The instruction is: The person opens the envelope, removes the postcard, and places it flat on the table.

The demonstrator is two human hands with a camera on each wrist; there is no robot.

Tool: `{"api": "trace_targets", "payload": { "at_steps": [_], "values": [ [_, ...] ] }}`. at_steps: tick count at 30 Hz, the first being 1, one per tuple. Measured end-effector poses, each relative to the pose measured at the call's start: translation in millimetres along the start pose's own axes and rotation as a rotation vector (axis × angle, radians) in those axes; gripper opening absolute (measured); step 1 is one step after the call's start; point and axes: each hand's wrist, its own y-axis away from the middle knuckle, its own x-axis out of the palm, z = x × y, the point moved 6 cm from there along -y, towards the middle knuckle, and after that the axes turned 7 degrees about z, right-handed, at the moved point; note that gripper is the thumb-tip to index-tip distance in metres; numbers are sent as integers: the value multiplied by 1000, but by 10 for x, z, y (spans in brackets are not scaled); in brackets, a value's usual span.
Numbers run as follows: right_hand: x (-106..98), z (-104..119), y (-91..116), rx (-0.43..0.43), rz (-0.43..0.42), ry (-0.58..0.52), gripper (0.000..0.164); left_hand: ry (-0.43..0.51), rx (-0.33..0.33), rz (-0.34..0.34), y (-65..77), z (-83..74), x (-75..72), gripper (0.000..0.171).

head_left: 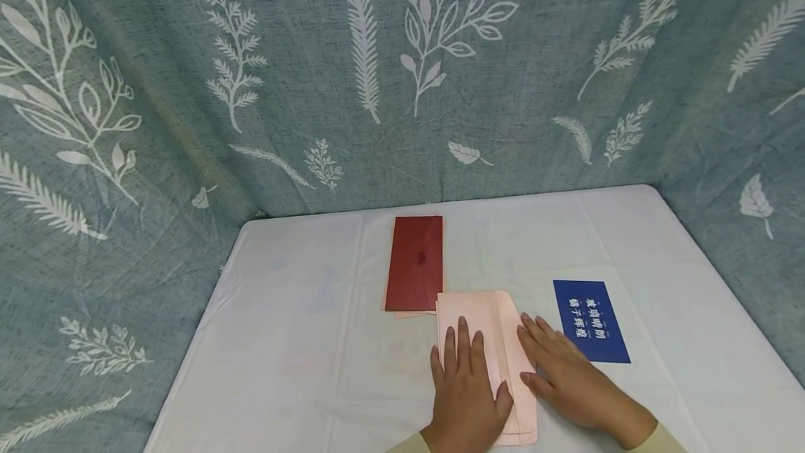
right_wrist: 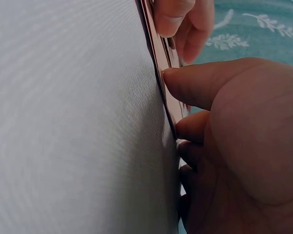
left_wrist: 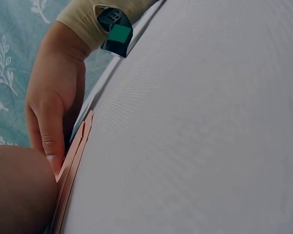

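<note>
A pale pink envelope (head_left: 472,305) lies on the table near the person, its flap (head_left: 511,334) spread out to the right. My left hand (head_left: 465,390) rests on the envelope body with fingers straight and spread and the thumb out near the flap crease. Straight fingers of my right hand (head_left: 572,379) touch the flap's right edge. In the right wrist view, the right thumb (right_wrist: 195,85) presses against the pink paper (right_wrist: 172,105). The left wrist view shows layered pink paper edges (left_wrist: 74,161) lying close to the tabletop.
Beyond the pink envelope lies a dark red envelope (head_left: 415,264), with pink paper peeking out beneath it. To the right, a blue card (head_left: 606,350) with white characters sits near the right hand. A white cloth covers the table (head_left: 283,341); a green leaf-patterned curtain (head_left: 283,75) surrounds it.
</note>
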Motion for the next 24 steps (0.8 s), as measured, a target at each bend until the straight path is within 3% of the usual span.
{"api": "trace_targets", "payload": {
  "at_steps": [4,15,24],
  "values": [
    [3,-4,3,-5,-1,3,66,59,39,-38,-2,-13,-34,69],
    [-4,-12,11,-11,-11,-3,66,164,169,-194,0,-43,-139,12],
    [0,-20,8,-9,-10,-10,67,182,174,-172,8,-39,-132,5]
  ]
}}
